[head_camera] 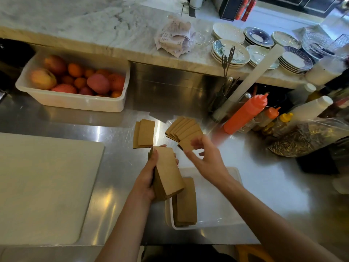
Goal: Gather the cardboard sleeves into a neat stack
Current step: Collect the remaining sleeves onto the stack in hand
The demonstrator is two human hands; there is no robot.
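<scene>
Steel surface [264,186], sleeves half gathered.
Left hand [147,178] clamps stack [168,173]; right hand [205,157] pinches fanned sleeves [184,129], just right.

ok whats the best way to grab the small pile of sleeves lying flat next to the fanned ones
Take the flat pile by its long side edges, coming from above. It lies flat on the steel counter with layers slightly offset, so squeezing across its narrow width likely pulls them square. The left hand already holds a stack.

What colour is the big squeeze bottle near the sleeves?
Orange-red squeeze bottle, clearest in the head view.
</scene>
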